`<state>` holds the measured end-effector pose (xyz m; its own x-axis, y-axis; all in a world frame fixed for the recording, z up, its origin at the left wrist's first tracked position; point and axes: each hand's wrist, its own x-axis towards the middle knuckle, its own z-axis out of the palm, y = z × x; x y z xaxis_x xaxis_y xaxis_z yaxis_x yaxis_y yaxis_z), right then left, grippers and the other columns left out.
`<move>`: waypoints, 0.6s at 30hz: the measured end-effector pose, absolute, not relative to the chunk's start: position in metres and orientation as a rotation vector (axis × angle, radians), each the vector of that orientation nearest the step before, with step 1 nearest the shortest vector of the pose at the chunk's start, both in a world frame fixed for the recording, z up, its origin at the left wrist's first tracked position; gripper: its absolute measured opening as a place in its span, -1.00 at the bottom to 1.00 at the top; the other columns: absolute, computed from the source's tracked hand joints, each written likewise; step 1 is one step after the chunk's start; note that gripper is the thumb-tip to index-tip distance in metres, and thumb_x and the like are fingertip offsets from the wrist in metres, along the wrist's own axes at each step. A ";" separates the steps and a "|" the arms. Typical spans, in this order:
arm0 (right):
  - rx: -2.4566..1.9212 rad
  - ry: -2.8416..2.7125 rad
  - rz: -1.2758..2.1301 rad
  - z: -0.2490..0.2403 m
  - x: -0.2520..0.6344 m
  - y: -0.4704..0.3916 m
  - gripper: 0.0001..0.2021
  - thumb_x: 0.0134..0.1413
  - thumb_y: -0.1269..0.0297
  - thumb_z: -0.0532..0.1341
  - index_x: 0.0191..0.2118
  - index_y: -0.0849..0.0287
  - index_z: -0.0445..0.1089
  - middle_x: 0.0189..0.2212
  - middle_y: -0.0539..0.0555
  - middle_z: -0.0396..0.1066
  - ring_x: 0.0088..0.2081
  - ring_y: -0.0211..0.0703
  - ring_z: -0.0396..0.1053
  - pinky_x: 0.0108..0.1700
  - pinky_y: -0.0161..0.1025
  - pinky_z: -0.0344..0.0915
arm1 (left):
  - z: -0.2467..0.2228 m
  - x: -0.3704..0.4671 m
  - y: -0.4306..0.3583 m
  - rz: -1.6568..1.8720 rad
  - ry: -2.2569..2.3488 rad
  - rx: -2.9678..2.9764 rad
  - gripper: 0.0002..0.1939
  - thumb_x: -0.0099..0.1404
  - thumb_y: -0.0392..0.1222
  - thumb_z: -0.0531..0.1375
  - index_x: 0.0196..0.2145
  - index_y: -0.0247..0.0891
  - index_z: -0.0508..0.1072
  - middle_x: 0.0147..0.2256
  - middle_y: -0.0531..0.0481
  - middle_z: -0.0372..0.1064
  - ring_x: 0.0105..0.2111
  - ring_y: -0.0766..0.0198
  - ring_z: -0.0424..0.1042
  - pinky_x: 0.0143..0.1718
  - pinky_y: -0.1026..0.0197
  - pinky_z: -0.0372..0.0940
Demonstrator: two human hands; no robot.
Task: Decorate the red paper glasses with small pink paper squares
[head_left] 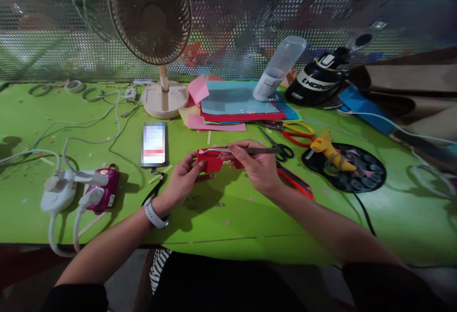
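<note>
A red paper piece (210,163) is held above the green table by my left hand (186,177), whose thumb and fingers pinch its left end. My right hand (257,165) grips metal tweezers (262,150) that point left. Their tips lie at a small pink bit (202,151) near the paper's upper left corner. Part of the red paper's right side is hidden behind my right fingers. Dark-handled scissors (282,150) and a red and black cutter (296,182) lie just right of my right hand.
Behind are a fan (164,98), stacked coloured paper (235,100), a clear bottle (274,74) and a black jug (317,81). A phone (154,144) and power adapters (59,193) lie left on the green table (228,236). Right: pliers (298,136), a yellow glue gun (326,150) on a black tray (378,174).
</note>
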<state>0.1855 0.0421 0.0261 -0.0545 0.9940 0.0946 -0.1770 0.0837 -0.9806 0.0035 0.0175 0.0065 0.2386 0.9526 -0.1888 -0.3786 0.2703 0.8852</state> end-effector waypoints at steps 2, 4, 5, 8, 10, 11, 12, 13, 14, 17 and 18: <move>-0.973 -1.147 1.271 0.025 0.186 0.042 -0.71 -0.08 0.06 0.42 -0.35 0.18 0.47 -0.50 0.04 0.57 -0.47 -0.15 0.57 -0.50 -0.34 0.46 | 0.006 0.003 0.017 1.065 0.867 0.836 -0.56 0.15 0.00 0.37 -0.09 -0.25 0.41 -0.21 -0.06 0.55 -0.16 0.12 0.55 -0.12 0.05 0.48; -0.967 -1.135 1.278 0.024 0.186 0.042 -0.72 -0.06 0.08 0.42 -0.35 0.17 0.47 -0.50 0.03 0.57 -0.47 -0.16 0.57 -0.49 -0.35 0.47 | 0.006 0.003 0.017 1.062 0.864 0.844 -0.57 0.17 0.00 0.36 -0.08 -0.25 0.41 -0.18 -0.07 0.54 -0.14 0.11 0.54 -0.10 0.04 0.47; -0.971 -1.131 1.282 0.023 0.187 0.043 -0.73 -0.05 0.08 0.41 -0.34 0.17 0.47 -0.49 0.02 0.58 -0.47 -0.16 0.57 -0.47 -0.34 0.48 | 0.006 0.003 0.017 1.061 0.864 0.847 -0.57 0.18 0.00 0.35 -0.08 -0.24 0.42 -0.16 -0.08 0.54 -0.13 0.11 0.54 -0.09 0.03 0.47; -0.993 -1.119 1.287 0.021 0.188 0.043 -0.72 -0.03 0.07 0.40 -0.32 0.17 0.48 -0.48 0.03 0.58 -0.46 -0.15 0.57 -0.43 -0.30 0.52 | 0.005 0.003 0.017 1.060 0.866 0.866 -0.59 0.20 -0.01 0.34 -0.06 -0.24 0.43 -0.10 -0.11 0.52 -0.10 0.09 0.53 -0.07 0.02 0.46; -0.993 -1.108 1.294 0.020 0.188 0.044 -0.71 -0.04 0.06 0.41 -0.33 0.17 0.48 -0.48 0.04 0.58 -0.46 -0.14 0.57 -0.41 -0.27 0.54 | 0.005 0.003 0.017 1.062 0.864 0.880 -0.60 0.22 -0.01 0.32 -0.06 -0.24 0.43 -0.08 -0.12 0.52 -0.08 0.08 0.52 -0.06 0.01 0.46; -0.989 -1.097 1.299 0.019 0.187 0.044 -0.71 -0.05 0.06 0.41 -0.33 0.17 0.48 -0.48 0.04 0.58 -0.46 -0.14 0.57 -0.39 -0.26 0.54 | 0.005 0.003 0.017 1.064 0.863 0.884 -0.60 0.22 -0.01 0.32 -0.05 -0.24 0.43 -0.08 -0.12 0.52 -0.08 0.08 0.51 -0.06 0.01 0.46; -0.988 -1.082 1.304 0.019 0.187 0.045 -0.71 -0.06 0.06 0.41 -0.33 0.17 0.47 -0.48 0.03 0.58 -0.46 -0.14 0.57 -0.38 -0.25 0.55 | 0.005 0.003 0.017 1.065 0.862 0.884 -0.60 0.22 -0.01 0.32 -0.05 -0.24 0.43 -0.08 -0.12 0.52 -0.08 0.08 0.51 -0.06 0.01 0.46; -0.989 -1.064 1.311 0.019 0.187 0.045 -0.70 -0.07 0.06 0.42 -0.34 0.18 0.47 -0.48 0.03 0.58 -0.47 -0.14 0.57 -0.36 -0.25 0.55 | 0.005 0.003 0.017 1.065 0.861 0.882 -0.60 0.22 -0.01 0.32 -0.05 -0.24 0.43 -0.08 -0.12 0.52 -0.08 0.08 0.51 -0.06 0.01 0.46; -0.992 -1.044 1.320 0.019 0.187 0.045 -0.70 -0.09 0.06 0.43 -0.34 0.18 0.48 -0.49 0.03 0.58 -0.47 -0.14 0.57 -0.36 -0.25 0.55 | 0.005 0.003 0.017 1.064 0.861 0.879 -0.60 0.22 -0.02 0.32 -0.05 -0.24 0.43 -0.07 -0.12 0.52 -0.08 0.08 0.51 -0.06 0.01 0.46; -1.003 -0.993 1.347 0.019 0.186 0.046 -0.68 -0.13 0.06 0.45 -0.36 0.19 0.48 -0.51 0.03 0.57 -0.49 -0.14 0.56 -0.36 -0.25 0.55 | 0.005 0.004 0.017 1.066 0.862 0.869 -0.60 0.22 -0.03 0.33 -0.04 -0.24 0.42 -0.06 -0.11 0.51 -0.08 0.09 0.51 -0.06 0.02 0.45; -1.003 -0.982 1.353 0.019 0.185 0.047 -0.69 -0.14 0.07 0.45 -0.37 0.19 0.48 -0.52 0.02 0.57 -0.50 -0.15 0.56 -0.37 -0.26 0.55 | 0.005 0.004 0.017 1.067 0.862 0.869 -0.60 0.22 -0.04 0.32 -0.04 -0.24 0.42 -0.05 -0.12 0.51 -0.08 0.09 0.51 -0.06 0.02 0.45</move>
<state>0.1854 0.0465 0.0186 -0.0077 0.9997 -0.0210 -0.2898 -0.0224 -0.9568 0.0037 0.0171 0.0054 0.2486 0.9552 -0.1603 -0.3569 0.2442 0.9017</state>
